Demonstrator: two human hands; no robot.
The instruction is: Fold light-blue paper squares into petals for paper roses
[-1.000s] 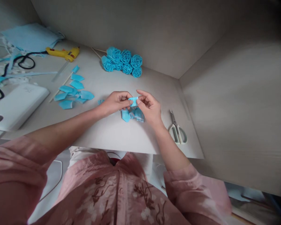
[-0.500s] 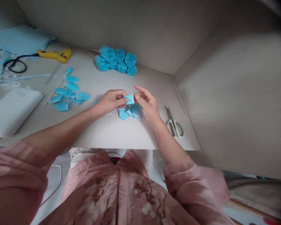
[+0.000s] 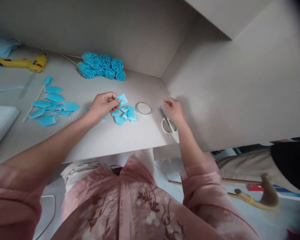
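Observation:
My left hand (image 3: 103, 105) pinches a small light-blue fabric piece (image 3: 122, 99) between thumb and fingers. Just below it lies a small pile of similar blue pieces (image 3: 118, 119) on the table. My right hand (image 3: 174, 108) is off to the right, just beyond the scissors (image 3: 167, 125), with its fingers drawn together. It is slightly blurred, and whether anything sits between those fingertips cannot be made out. The scissors lie closed, with pale handles toward me. Between my hands rests a flat round thing (image 3: 143, 108) with a thin dark rim.
Blue fabric roses (image 3: 105, 66) on sticks lie at the back. Leaf-shaped blue pieces (image 3: 53, 106) and a stick (image 3: 33, 103) with a blue tip lie left. A yellow glue gun (image 3: 36, 63) and a white box (image 3: 2, 123) are farther left. A wall (image 3: 227, 83) bounds the right.
My right hand has left the fabric piece and moved right, past the scissors, its fingers now drawn together. The left hand still holds the piece. The view has swung right, uncovering the round thing.

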